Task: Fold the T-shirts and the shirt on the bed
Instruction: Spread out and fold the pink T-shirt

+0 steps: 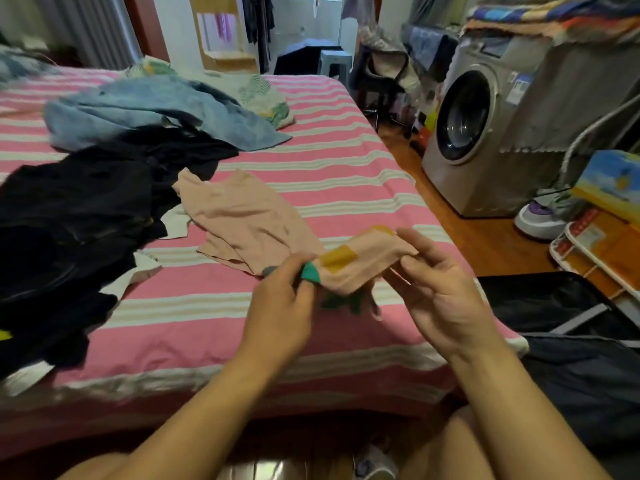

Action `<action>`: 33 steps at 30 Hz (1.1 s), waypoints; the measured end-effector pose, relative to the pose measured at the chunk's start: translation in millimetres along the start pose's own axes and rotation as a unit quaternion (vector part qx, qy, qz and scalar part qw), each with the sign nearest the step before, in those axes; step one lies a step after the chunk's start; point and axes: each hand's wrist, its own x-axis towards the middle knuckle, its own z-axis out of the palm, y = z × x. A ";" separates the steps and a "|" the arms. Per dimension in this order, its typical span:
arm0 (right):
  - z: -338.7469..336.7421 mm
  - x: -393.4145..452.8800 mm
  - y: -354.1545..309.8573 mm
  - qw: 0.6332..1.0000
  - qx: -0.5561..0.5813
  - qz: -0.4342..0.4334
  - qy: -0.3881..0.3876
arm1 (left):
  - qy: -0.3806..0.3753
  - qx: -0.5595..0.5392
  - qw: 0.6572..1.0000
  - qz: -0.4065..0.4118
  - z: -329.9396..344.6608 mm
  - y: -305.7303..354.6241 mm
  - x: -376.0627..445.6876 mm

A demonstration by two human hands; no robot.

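My two hands hold one end of a peach T-shirt over a pink striped bed strewn with clothes.

The bed [346, 161] fills most of the view, its pink and cream striped cover rumpled at the near edge; to its right a front-loading washing machine [485, 133] stands on the wooden floor, door closed, drum contents not visible; a dark suitcase [571, 341] lies open at lower right, and I cannot tell what it holds; on the bed's left a heap of black clothes [76, 220] overlaps a blue denim shirt [156, 109] behind it; the peach T-shirt [249, 220] trails from the bed's middle to my hands; my right hand [440, 292] pinches its raised end, fingers loosely spread; my left hand [280, 306] grips the cloth at a green patch, fingers curled.
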 end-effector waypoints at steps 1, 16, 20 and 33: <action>-1.4 4.9 4.1 0.999 -0.019 -0.008 0.030 | -0.011 -0.018 0.999 -0.038 -5.6 -1.5 3.9; 27.5 -2.7 35.0 0.983 -0.157 -0.005 0.093 | 0.011 0.251 0.955 -0.158 -58.7 -25.7 -19.0; 28.0 -17.2 21.3 0.958 -0.277 0.043 -0.055 | 0.169 0.080 0.955 -0.228 -83.3 -41.8 -14.2; -13.7 -17.4 8.3 0.902 -0.386 -0.085 0.172 | 0.049 0.119 0.991 -0.037 -129.8 -43.9 -28.9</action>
